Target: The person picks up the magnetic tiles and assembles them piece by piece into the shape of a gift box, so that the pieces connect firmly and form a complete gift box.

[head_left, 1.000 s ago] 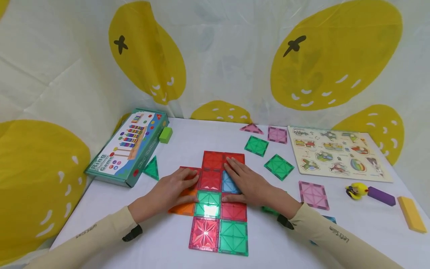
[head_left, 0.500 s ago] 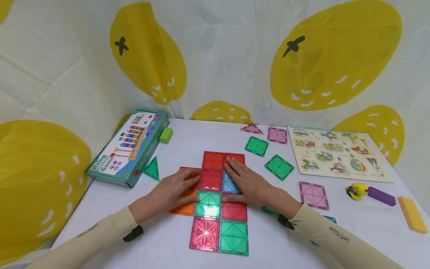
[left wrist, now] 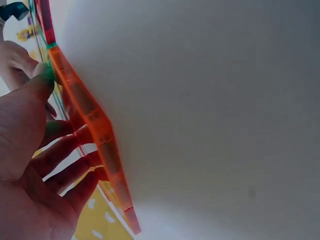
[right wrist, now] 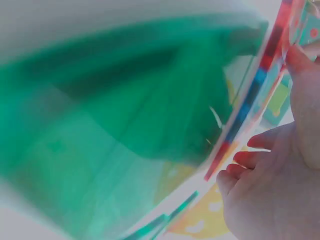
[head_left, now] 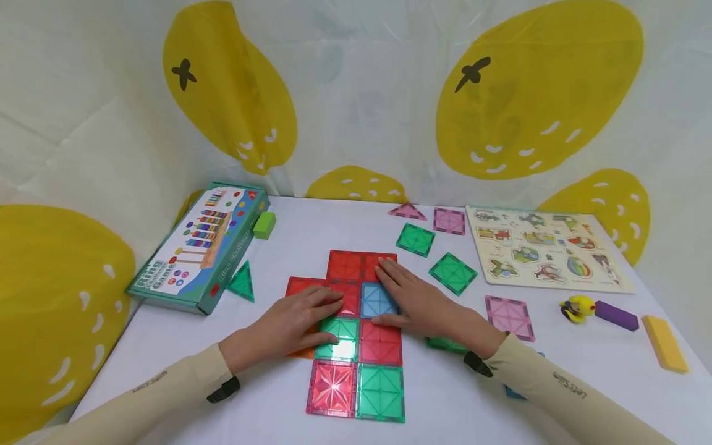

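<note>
A flat block of clear coloured magnetic tiles lies on the white table, two columns wide with tiles jutting out at left. It includes a red tile (head_left: 343, 266), a blue tile (head_left: 378, 301), a green tile (head_left: 334, 330) and a lower green tile (head_left: 381, 392). My left hand (head_left: 292, 318) rests across the left side, fingers on the red and green tiles; it mostly hides an orange tile (left wrist: 107, 135). Along the right edge lies my right hand (head_left: 425, 303), extended fingers touching the top-right red tile and the blue one.
Loose tiles lie beyond and right, among them a green square (head_left: 453, 273) and a pink square (head_left: 510, 317). A game box (head_left: 197, 247) and green block (head_left: 264, 225) stand left. Rightward are a puzzle board (head_left: 547, 250), yellow figure (head_left: 578, 307), purple block (head_left: 616, 315) and yellow block (head_left: 664, 343).
My left hand has slid rightward over the red and green tiles, covering more of them. My right hand has shifted slightly outward, uncovering more of the blue tile. The head view has turned a little.
</note>
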Tool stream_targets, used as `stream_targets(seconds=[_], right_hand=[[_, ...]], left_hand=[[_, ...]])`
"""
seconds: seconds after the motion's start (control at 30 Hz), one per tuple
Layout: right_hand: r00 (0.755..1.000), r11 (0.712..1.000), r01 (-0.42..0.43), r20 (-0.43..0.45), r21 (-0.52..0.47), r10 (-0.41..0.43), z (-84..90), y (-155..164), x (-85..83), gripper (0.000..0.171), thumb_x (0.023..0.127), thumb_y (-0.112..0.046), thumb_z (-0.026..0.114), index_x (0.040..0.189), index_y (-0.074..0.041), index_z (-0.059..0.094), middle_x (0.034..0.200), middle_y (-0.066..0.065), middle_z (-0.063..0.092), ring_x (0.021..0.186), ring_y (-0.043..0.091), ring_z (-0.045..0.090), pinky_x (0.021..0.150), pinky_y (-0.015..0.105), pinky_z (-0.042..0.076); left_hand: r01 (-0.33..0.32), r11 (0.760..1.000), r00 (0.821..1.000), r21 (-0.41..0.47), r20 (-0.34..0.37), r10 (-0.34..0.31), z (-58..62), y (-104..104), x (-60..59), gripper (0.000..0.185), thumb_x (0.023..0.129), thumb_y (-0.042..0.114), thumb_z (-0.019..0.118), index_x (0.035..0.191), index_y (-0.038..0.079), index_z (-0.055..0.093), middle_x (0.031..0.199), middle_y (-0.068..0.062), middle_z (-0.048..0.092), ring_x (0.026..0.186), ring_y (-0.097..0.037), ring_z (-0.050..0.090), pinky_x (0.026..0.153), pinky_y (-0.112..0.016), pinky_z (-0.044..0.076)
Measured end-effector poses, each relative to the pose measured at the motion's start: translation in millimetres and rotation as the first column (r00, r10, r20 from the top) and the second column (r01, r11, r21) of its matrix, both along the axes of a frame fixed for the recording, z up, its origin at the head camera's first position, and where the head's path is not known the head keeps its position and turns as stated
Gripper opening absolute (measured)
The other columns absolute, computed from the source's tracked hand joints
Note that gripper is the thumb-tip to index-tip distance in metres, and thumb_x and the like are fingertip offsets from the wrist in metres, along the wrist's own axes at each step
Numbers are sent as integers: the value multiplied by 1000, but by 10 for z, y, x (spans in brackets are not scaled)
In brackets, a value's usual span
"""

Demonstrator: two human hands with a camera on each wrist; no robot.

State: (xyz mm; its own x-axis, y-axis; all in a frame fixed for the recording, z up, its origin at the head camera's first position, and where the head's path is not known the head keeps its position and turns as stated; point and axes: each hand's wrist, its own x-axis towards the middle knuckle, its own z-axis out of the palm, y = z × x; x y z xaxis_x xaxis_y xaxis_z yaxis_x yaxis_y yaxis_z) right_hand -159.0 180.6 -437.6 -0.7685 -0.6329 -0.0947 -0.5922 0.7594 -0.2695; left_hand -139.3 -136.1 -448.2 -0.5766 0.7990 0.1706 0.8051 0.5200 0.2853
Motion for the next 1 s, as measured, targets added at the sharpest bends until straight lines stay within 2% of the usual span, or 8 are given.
stream_targets(seconds=[0.17,0.3,0.5,0.7,0.8,1.0], right_hand=[[998,1000,24,-62,-15,-24,143,279,52,99,96,-53,74,166,-1,27,173,16,22,158,37,19,110,53,47],[995,999,21,-95,-31,-24,251,504,189,89,96,-42,79,164,-3,36,170,15,30,155,37,28,110,54,47],[998,998,13,-54,-62,-16,332,712,503,68,99,-33,77,157,-9,51,161,7,48,146,32,45,105,52,52],[999,999,-18,-45,-51,16,355,784,722,48,101,-24,74,147,-11,65,146,3,63,134,30,59,100,51,55],[999,998,-28,-34,-51,26,326,818,783,46,100,-20,75,145,-12,67,144,3,65,133,30,60,99,51,55],[998,996,-55,-30,-70,53,234,811,835,49,100,-14,75,148,-14,64,154,0,57,142,28,52,101,50,54]], left_hand=[[-13,1000,1000,8,18,13,25,-8,10,73,93,51,79,148,6,62,148,-9,57,135,-25,51,93,-36,59],[-32,999,998,3,53,32,17,-3,9,74,93,52,79,149,8,62,149,-8,57,137,-25,49,92,-36,60],[-37,999,997,-2,63,37,2,-3,0,74,93,52,79,150,9,61,150,-8,56,139,-27,48,91,-37,60],[-38,999,997,-3,73,38,16,-17,-13,73,93,50,79,150,8,61,151,-8,55,140,-28,47,93,-38,60],[-35,999,996,0,79,35,11,-22,-18,73,94,51,79,150,8,61,152,-8,55,140,-28,47,94,-38,59],[-29,999,996,19,87,27,-2,-28,-20,72,94,50,78,151,8,60,152,-7,55,140,-27,46,94,-38,59]])
